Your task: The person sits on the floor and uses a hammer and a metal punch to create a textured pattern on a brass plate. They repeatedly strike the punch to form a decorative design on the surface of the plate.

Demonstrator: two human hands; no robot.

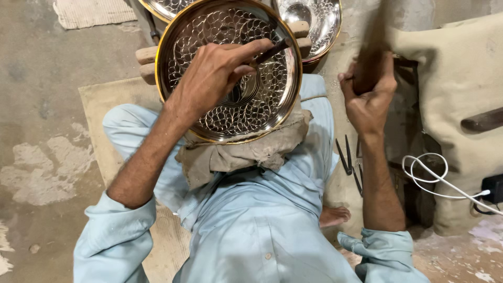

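Two more engraved metal plates (314, 21) lie behind; a white cable (435, 181) coils beside a beige sack (461, 78), dark metal tools (348, 160) on the concrete floor (42, 78).

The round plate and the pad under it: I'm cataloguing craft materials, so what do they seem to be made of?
The round plate looks like polished metal, silvery with a brass-coloured rim: it mirrors light, and a leaf pattern is cut into it. The pad looks like coarse woven cloth, dull beige and creased. The thin tool in the left hand seems dark metal.
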